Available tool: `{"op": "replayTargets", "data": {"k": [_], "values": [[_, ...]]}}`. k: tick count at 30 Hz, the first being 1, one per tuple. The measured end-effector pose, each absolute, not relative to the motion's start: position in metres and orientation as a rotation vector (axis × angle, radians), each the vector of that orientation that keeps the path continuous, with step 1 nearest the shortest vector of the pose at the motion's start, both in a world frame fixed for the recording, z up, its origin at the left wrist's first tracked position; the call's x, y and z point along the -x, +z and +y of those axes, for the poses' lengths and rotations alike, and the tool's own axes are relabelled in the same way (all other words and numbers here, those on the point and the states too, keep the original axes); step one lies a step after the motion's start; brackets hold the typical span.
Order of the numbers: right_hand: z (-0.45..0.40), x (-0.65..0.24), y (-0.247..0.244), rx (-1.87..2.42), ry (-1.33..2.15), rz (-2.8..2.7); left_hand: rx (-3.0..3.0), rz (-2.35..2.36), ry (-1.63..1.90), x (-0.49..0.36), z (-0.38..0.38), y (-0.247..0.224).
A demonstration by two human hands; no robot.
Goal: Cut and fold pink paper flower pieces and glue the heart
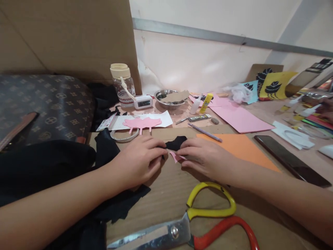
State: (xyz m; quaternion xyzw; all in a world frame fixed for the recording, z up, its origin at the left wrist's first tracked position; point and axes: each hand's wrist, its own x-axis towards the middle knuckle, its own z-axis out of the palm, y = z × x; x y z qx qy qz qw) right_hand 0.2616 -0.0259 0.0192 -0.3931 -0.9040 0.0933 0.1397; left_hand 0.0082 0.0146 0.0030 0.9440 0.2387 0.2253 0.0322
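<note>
My left hand (142, 159) rests over the cardboard with its fingers curled and closed. A bit of something dark shows at its fingertips, too small to name. Opposite it, my right hand (205, 158) pinches a small pink paper scrap (176, 157), partly covered by the fingers. Just beyond the fingertips lies a black cut piece (178, 142), between both hands. Large scissors (179, 229) with one yellow and one red handle lie in front of me. Black cloth (130, 205) is spread under and beside my left forearm.
Behind my hands are a pink cutout (142, 123), a white clock (143, 102), a bottle (123, 86), a metal bowl (162, 100), a glue stick (206, 103), a cutter knife (199, 117) and a pen (205, 132). Orange paper (244, 147) and a phone (288, 158) lie right. Another person's hand (327, 106) shows far right.
</note>
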Motion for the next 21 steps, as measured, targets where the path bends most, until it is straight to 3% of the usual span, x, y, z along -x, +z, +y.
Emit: {"op": "replayTargets", "data": {"k": [4,12,21], "values": [[-0.030,-0.271,0.013,1.082,0.151,-2.671,-2.984,0.644,0.628,-0.010,0.009,0.002],[-0.034,-0.289,0.015,1.218,0.272,-2.533,-3.010,0.624,0.613,-0.009,0.007,0.002],[0.019,-0.287,0.013,1.578,0.424,-2.288,-3.043,0.653,0.551,-0.012,0.007,0.003]]}}
